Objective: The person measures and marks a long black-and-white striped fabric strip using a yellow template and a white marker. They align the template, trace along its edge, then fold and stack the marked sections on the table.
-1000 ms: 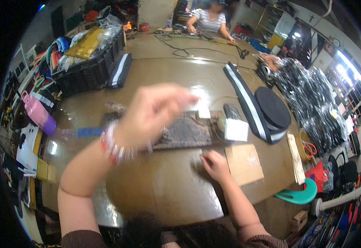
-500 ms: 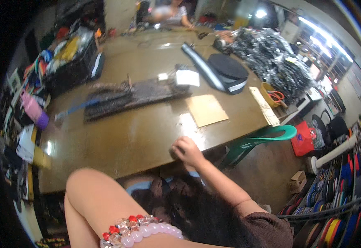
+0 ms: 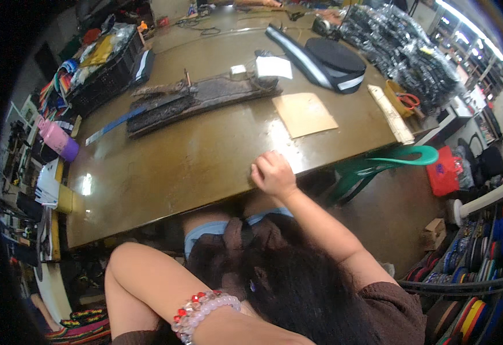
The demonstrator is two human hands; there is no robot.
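My right hand [image 3: 273, 174] rests at the table's near edge with its fingers curled in, and nothing shows in them. The brown tabletop [image 3: 165, 178] shines around it. Just beyond the hand lies a flat tan sheet [image 3: 306, 116]. My left arm is bent at the lower left, its elbow pointing toward the table. A bracelet of red, clear and pale pink beads [image 3: 202, 313] circles its wrist. Beyond the beads, only part of my left hand [image 3: 248, 330] shows at the lower edge; its fingers are out of sight.
A long dark board [image 3: 217, 99] with a blue strip [image 3: 116, 125] lies mid-table. A black strap roll [image 3: 335, 57], plastic-wrapped bundles [image 3: 401, 52] and a black crate [image 3: 99, 80] stand farther back. A pink-purple bottle [image 3: 58, 141] is at left, a green chair [image 3: 401, 158] at right.
The view has tipped down, so the table sits higher in the picture and the person across it is mostly cut off. My right hand's fingers are curled in more tightly.
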